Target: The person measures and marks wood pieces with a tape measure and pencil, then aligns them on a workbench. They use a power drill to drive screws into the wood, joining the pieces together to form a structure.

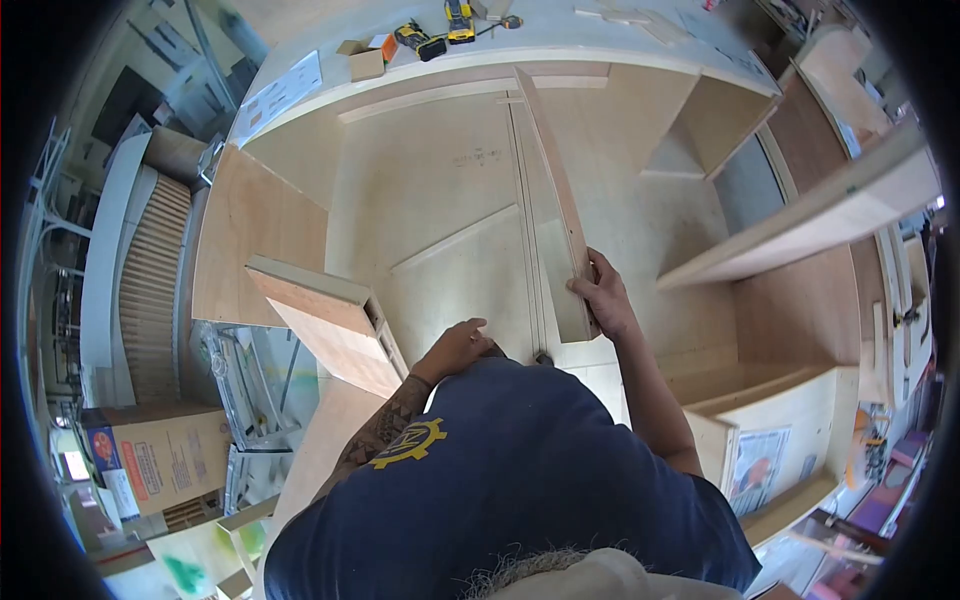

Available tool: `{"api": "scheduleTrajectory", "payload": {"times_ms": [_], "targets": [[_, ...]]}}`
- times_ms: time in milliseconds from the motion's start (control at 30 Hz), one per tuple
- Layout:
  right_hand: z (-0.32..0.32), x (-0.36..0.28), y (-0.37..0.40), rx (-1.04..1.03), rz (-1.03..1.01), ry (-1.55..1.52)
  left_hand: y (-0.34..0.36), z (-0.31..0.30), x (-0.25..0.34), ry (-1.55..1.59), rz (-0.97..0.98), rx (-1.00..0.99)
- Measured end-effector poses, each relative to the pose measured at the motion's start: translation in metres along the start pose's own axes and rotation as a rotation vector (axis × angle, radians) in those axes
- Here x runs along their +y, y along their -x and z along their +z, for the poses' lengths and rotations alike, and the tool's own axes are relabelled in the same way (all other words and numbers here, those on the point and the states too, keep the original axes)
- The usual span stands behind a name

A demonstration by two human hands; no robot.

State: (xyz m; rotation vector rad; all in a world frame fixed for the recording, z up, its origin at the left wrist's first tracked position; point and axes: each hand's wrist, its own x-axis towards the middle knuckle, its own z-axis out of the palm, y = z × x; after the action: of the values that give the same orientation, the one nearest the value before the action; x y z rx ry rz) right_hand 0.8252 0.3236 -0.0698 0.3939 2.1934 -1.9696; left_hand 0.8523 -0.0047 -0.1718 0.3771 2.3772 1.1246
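Observation:
My right hand is closed around the near end of a long wooden panel, its thumb on the near face. The panel stands on edge inside a large plywood cabinet and runs away from me toward the far side. Close to my body, my left hand holds nothing, fingers extended and pointing right. Beside that hand, on its left, is the end of an upright wooden partition. A thin wood strip lies on the cabinet's inner panel, left of the held panel.
Along the far ledge are yellow-and-black power tools, a small open cardboard box and a paper sheet. A thick panel juts in from the right. Below it is an open wooden drawer box. A large carton stands left.

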Motion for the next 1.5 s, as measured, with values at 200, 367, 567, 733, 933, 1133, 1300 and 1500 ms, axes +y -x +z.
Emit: {"api": "scheduleTrajectory", "payload": {"times_ms": [200,367,567,733,933,1133,1300,1500], "targets": [[-0.005,-0.038,-0.105,-0.093,-0.134,0.088,-0.072,0.000,-0.012,0.040,-0.050,-0.219],[0.020,-0.065,-0.204,-0.272,-0.319,0.136,-0.185,-0.018,-0.053,-0.017,0.022,-0.007],[0.074,-0.099,-0.285,-0.459,-0.301,0.242,-0.265,-0.102,-0.022,-0.068,-0.028,0.202],[0.123,-0.105,-0.334,-0.611,-0.276,0.273,-0.260,-0.141,-0.010,0.078,-0.069,0.378],[0.163,-0.106,-0.370,-0.780,-0.306,0.271,-0.240,-0.140,0.030,0.560,-0.156,0.454],[0.137,-0.115,-0.397,-0.944,-0.371,0.216,-0.282,-0.107,0.074,0.677,-0.143,0.692],[0.096,-0.108,-0.419,-1.013,-0.345,0.225,-0.314,-0.070,0.107,0.733,-0.172,0.801],[0.065,-0.098,-0.414,-1.098,-0.298,0.193,-0.303,-0.049,0.155,0.691,-0.332,0.807]]}}
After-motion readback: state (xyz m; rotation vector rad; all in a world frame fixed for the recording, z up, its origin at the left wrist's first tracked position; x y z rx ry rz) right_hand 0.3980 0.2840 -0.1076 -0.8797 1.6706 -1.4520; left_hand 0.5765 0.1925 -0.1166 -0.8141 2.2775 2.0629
